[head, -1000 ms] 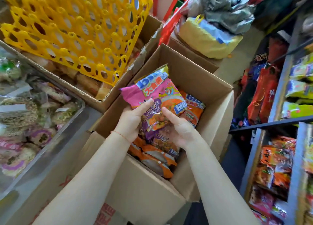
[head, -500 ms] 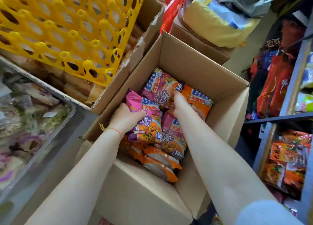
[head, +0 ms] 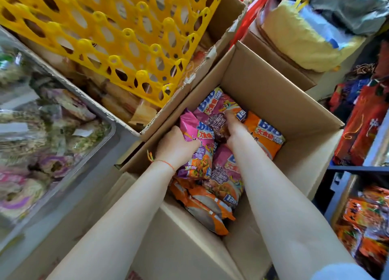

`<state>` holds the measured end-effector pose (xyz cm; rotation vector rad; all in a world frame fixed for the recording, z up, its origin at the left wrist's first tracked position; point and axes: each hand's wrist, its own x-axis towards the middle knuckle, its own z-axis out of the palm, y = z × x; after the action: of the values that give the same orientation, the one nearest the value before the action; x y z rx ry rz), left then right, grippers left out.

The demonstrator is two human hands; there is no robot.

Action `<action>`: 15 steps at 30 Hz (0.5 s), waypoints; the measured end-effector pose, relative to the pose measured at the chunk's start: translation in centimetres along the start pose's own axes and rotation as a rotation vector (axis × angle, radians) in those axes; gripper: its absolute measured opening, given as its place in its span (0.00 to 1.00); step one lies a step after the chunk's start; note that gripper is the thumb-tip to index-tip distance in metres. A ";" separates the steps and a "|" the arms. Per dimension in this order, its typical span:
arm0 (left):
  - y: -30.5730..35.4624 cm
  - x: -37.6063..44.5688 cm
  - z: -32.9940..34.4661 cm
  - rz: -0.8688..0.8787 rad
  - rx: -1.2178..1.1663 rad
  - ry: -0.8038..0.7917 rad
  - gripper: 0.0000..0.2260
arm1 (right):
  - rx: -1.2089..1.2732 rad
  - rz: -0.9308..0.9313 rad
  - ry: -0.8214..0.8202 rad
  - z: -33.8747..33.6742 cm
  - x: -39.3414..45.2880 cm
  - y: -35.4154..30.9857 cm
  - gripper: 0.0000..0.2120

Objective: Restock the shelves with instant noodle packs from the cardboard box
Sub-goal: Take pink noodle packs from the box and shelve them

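Note:
An open cardboard box (head: pixel 273 94) holds several instant noodle packs, some purple-pink, some orange. My left hand (head: pixel 175 146) is inside the box and grips the top left of a purple-pink noodle pack (head: pixel 197 153). My right hand (head: pixel 232 130) reaches deeper and its fingers curl onto a second purple-pink pack (head: pixel 212 113) at the far end. An orange pack (head: pixel 263 136) lies to the right of that hand. More orange packs (head: pixel 208 210) lie at the near end. The shelves (head: pixel 357 170) stand at the right edge, stocked with orange packs (head: pixel 366 223).
A yellow plastic crate (head: pixel 117 29) rests on another cardboard box (head: pixel 223 24) at the upper left. A clear-lidded bin of wrapped goods (head: pixel 42 132) fills the left side. A yellow bag (head: pixel 301 39) sits on a box behind. Red bags (head: pixel 362 128) hang at the right.
A second ago both hands held a purple-pink pack lifted above the box. Both hands have since gone down into the box among the packs, and the view has tilted closer.

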<state>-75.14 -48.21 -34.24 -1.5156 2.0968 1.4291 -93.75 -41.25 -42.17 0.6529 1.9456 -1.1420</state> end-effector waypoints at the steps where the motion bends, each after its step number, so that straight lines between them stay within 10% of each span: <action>1: -0.1 0.1 0.1 0.004 -0.001 0.003 0.18 | -0.015 0.001 -0.004 -0.2 1.9 0.4 0.52; 8: -0.2 0.3 0.2 0.028 0.009 0.020 0.16 | 0.013 -0.035 0.037 -0.2 4.2 1.1 0.64; 15: 0.1 -0.2 0.2 0.075 0.054 0.047 0.23 | -0.078 -0.582 0.232 -5.4 -10.9 0.3 0.21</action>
<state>-75.20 -47.95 -34.18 -1.4790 2.2229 1.3624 -89.22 -36.78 -31.74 0.1755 2.4582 -1.3660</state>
